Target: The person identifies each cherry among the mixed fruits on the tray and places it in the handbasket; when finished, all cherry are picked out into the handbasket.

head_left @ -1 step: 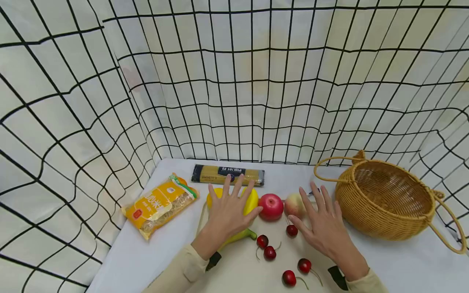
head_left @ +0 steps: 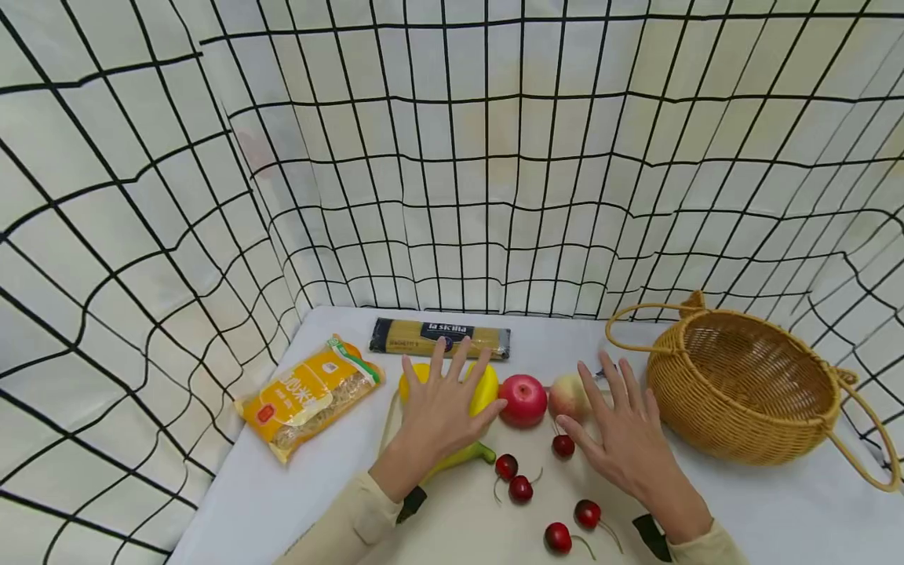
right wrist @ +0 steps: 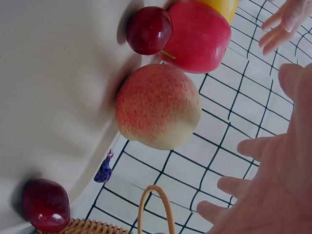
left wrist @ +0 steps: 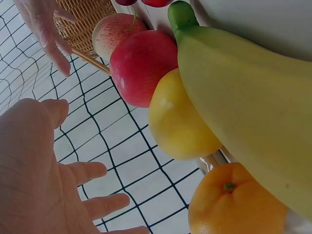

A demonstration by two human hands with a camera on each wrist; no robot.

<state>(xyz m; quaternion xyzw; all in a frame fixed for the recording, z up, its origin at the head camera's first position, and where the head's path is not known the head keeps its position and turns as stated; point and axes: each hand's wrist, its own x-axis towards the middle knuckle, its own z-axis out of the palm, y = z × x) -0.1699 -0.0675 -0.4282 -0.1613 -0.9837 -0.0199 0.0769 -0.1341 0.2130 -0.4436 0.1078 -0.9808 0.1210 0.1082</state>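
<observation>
My left hand (head_left: 441,416) is spread above the left side of a cream board, palm down and holding nothing. Below it lie a banana (left wrist: 248,92), an orange (left wrist: 236,202) and a round yellow fruit (left wrist: 180,117), all partly hidden in the head view. My right hand (head_left: 625,447), also spread and holding nothing, hovers over the board's right side near a peach (head_left: 569,397). A red apple (head_left: 523,400) sits between the hands. Several dark red cherries (head_left: 520,488) with stems lie nearer me. Both wrist views show gaps between fingers and fruit.
Behind the fruit lies a spaghetti pack (head_left: 439,339). At left is a yellow printed bag (head_left: 311,396) of grain-like food. A wicker basket (head_left: 741,392) with looped handles stands at right. A small purple wrapped piece (right wrist: 103,169) lies beyond the board's edge. Black-gridded white walls surround the table.
</observation>
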